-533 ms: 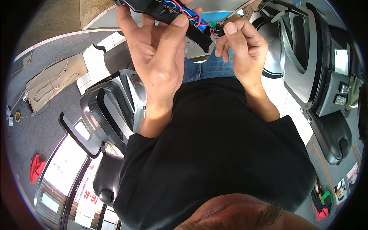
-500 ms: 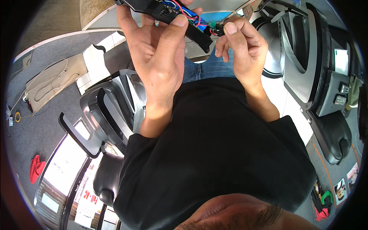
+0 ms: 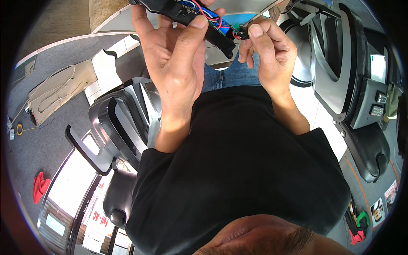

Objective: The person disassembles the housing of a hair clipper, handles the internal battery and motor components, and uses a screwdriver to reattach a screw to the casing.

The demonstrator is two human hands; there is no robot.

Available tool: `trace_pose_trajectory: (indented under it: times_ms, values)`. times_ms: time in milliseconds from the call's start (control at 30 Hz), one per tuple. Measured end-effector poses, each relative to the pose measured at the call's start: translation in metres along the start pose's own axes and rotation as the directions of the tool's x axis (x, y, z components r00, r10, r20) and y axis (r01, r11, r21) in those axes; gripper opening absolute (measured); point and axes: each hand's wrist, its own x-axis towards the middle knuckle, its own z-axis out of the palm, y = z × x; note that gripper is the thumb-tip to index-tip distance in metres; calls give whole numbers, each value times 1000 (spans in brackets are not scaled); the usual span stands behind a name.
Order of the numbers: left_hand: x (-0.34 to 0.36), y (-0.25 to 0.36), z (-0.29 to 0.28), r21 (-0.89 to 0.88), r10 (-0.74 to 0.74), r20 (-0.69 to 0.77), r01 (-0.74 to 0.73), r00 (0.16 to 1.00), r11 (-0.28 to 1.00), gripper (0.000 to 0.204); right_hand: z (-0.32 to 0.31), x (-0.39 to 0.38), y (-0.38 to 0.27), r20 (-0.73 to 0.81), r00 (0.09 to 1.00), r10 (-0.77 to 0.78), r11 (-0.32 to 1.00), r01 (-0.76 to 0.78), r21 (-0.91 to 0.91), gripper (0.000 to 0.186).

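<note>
"Black plastic catches the light at the top of the frame: you have a long, open casing (image 3: 177, 13) there. How does your left hand (image 3: 175, 68) carry it?"

"Its fingers (image 3: 142, 21) are partly spread behind the casing, and your thumb (image 3: 198, 22) presses on the near side, so you have hold of it. It slants down to the right."

"And your right hand (image 3: 274, 53)?"

"Right of top centre, you pinch a small black part (image 3: 243, 33) between thumb and forefinger, nearly closed, just beside the casing's lower end. Your other fingers curl loosely below. Red wires (image 3: 208, 18) run along the casing toward that part; I cannot tell whether the part touches the casing."

"What is around you?"

"Your blue jeans (image 3: 231, 78) below the casing, a silver-and-black chair (image 3: 121, 123) at left, and a red cloth (image 3: 41, 186) on the grey floor (image 3: 32, 155) at lower left."
</note>
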Motion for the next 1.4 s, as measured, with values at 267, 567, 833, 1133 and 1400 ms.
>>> trace_pose_trajectory:
  times_ms: [267,567,833,1133,1400]
  values:
    - [1,0,-1,-2,3,-2,-3,1000,1000,49,1,0,0,1,1000,-10,1000,10,5,26]
    - [0,1,1,9,4,-4,-4,1000,1000,50,-1,0,0,9,1000,-15,1000,15,8,24]
    - [0,1,2,23,3,-9,-3,1000,1000,51,-3,-3,2,31,999,-32,996,30,84,13]
    - [1,2,4,56,6,-28,-4,1000,998,52,-1,-3,0,44,992,-121,993,121,8,19]
    - [2,5,40,314,36,-248,45,968,948,55,2,-3,3,49,969,-242,964,246,-101,24]
